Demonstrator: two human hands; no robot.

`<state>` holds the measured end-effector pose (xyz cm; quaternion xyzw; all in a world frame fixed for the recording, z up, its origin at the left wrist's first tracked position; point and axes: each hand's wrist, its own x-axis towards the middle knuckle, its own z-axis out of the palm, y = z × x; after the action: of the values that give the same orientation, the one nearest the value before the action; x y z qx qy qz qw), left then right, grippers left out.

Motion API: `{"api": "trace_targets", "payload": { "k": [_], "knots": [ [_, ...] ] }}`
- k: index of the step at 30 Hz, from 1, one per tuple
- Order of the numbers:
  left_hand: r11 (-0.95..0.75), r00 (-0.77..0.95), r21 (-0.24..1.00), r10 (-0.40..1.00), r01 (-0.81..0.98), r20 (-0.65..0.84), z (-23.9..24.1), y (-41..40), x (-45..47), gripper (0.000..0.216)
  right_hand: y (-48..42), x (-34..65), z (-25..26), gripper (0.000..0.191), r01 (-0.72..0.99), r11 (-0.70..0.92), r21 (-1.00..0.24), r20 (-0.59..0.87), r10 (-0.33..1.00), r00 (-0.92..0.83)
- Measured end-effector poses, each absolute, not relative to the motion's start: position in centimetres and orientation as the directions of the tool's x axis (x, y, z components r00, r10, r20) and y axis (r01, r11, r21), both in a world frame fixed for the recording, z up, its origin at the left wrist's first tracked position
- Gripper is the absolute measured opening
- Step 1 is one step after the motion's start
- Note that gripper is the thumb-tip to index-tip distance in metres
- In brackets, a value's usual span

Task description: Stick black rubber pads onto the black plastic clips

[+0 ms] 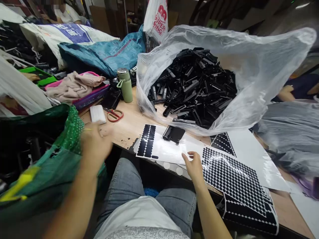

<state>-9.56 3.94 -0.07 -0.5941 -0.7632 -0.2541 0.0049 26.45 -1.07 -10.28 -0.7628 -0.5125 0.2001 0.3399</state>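
My left hand (96,142) is smeared by motion over the rim of a green bag (67,132) on the left; its fingers cannot be made out. My right hand (193,167) is at the front edge of a white sticker sheet (169,151), thumb and forefinger curved and slightly apart, tips close to the sheet's surface. Black oblong stickers (147,142) line the sheet's left end. A black plastic part (175,133) with a flat plate lies on the sheet, just beyond my right hand. To the right spreads a sheet of round black stickers (231,176).
A large clear plastic bag (256,86) lies open at the back, heaped with black plastic parts (191,83). Red-handled scissors (115,115), a white block (97,114) and a green flask (125,88) stand left. A pink basket (91,73) holds cloth. Other people sit beyond.
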Motion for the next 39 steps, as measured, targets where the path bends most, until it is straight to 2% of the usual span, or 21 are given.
{"api": "trace_targets", "payload": {
  "k": [1, 2, 4, 5, 8, 10, 12, 14, 17, 21, 23, 27, 30, 33, 36, 39],
  "knots": [
    [0.107, -0.184, 0.39, 0.969, 0.915, 0.167, -1.2, 5.2, -6.9, 0.052, -1.0, 27.3, -10.6, 0.03, 0.693, -0.248, -0.677, 0.081, 0.911, 0.405],
    [0.072, -0.129, 0.403, 0.985, 0.912, 0.117, -2.5, 6.1, -4.3, 0.05, -0.7, 28.3, -10.9, 0.029, 0.739, -0.259, -0.622, 0.118, 0.902, 0.414],
    [-0.033, -0.002, 0.392, 0.996, 0.919, 0.089, -5.1, 7.0, 0.2, 0.051, 0.1, 30.1, -11.1, 0.028, 0.829, -0.276, -0.487, 0.153, 0.907, 0.392],
    [-0.161, 0.126, 0.387, 0.986, 0.908, 0.114, -6.3, 6.9, 2.1, 0.052, 0.6, 30.9, -11.0, 0.028, 0.864, -0.27, -0.425, 0.149, 0.921, 0.361],
    [-0.581, 0.561, 0.339, 0.811, 0.74, 0.167, -9.1, 5.3, 6.6, 0.054, 2.1, 32.2, -10.0, 0.026, 0.93, -0.16, -0.33, 0.09, 0.976, 0.2],
    [-0.713, 0.704, 0.27, 0.695, 0.647, 0.146, -10.2, 4.3, 8.8, 0.055, 2.1, 31.8, -9.2, 0.025, 0.939, -0.076, -0.335, 0.045, 0.994, 0.097],
    [-0.765, 0.764, 0.197, 0.638, 0.613, 0.097, -11.0, 3.9, 10.5, 0.05, 0.8, 30.8, -9.0, 0.03, 0.954, 0.009, -0.299, -0.007, 1.0, -0.012],
    [-0.79, 0.792, 0.157, 0.607, 0.592, 0.063, -11.7, 4.2, 11.2, 0.044, -1.2, 29.7, -9.5, 0.041, 0.969, 0.096, -0.226, -0.041, 0.993, -0.108],
    [-0.821, 0.823, 0.148, 0.564, 0.551, 0.068, -12.5, 4.7, 10.8, 0.041, -3.8, 28.7, -11.3, 0.057, 0.972, 0.164, -0.168, -0.018, 0.985, -0.17],
    [-0.849, 0.847, 0.148, 0.523, 0.508, 0.093, -13.1, 4.9, 9.7, 0.037, -4.4, 28.8, -13.4, 0.057, 0.981, 0.121, -0.153, 0.001, 0.993, -0.122],
    [-0.833, 0.83, 0.153, 0.548, 0.532, 0.099, -13.2, 5.3, 9.3, 0.033, -3.9, 29.2, -13.7, 0.056, 0.986, 0.086, -0.145, 0.013, 0.996, -0.085],
    [-0.777, 0.765, 0.155, 0.629, 0.61, 0.141, -12.9, 7.0, 7.8, 0.043, -3.0, 30.0, -13.7, 0.053, 0.981, 0.078, -0.18, 0.083, 0.995, -0.063],
    [-0.771, 0.754, 0.159, 0.637, 0.617, 0.159, -12.2, 8.1, 5.2, 0.047, -2.2, 30.0, -13.8, 0.051, 0.949, 0.198, -0.245, 0.135, 0.976, -0.168],
    [-0.769, 0.754, 0.197, 0.637, 0.608, 0.161, -11.7, 8.4, 1.6, 0.052, -1.0, 29.0, -14.1, 0.052, 0.899, 0.356, -0.256, 0.185, 0.931, -0.316],
    [-0.71, 0.692, 0.258, 0.701, 0.655, 0.172, -11.9, 8.4, -2.5, 0.059, 0.6, 27.5, -14.3, 0.048, 0.857, 0.476, -0.198, 0.202, 0.875, -0.439],
    [-0.678, 0.631, 0.249, 0.735, 0.692, 0.247, -12.4, 8.3, -5.9, 0.055, 1.7, 26.6, -14.3, 0.043, 0.825, 0.559, -0.085, 0.191, 0.821, -0.538]
  ]
}}
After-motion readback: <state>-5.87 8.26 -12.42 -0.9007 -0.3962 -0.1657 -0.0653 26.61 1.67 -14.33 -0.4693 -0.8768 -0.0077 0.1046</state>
